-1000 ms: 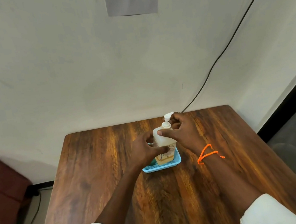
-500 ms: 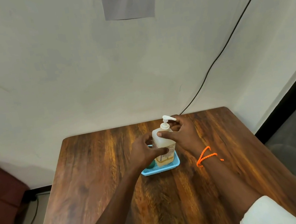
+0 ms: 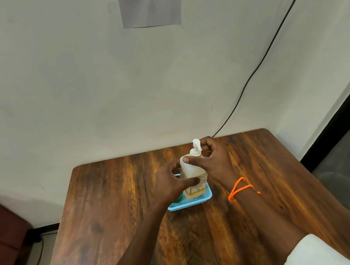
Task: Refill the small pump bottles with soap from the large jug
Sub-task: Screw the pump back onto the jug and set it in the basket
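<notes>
While the translucent plastic pump bottle (image 3: 192, 170) stands upright in the shallow blue mesh tray (image 3: 191, 200) mid-counter, your left hand (image 3: 172, 183) grips its body and your right hand (image 3: 213, 160) curls around the white pump neck above. Twist there; its axis is vertical, with open wooden counter (image 3: 117, 209) on both sides.

Both hands, left (image 3: 170, 184) and right (image 3: 213, 160), grip the pump bottle (image 3: 192, 172) standing in a blue tray (image 3: 191, 202).
</notes>
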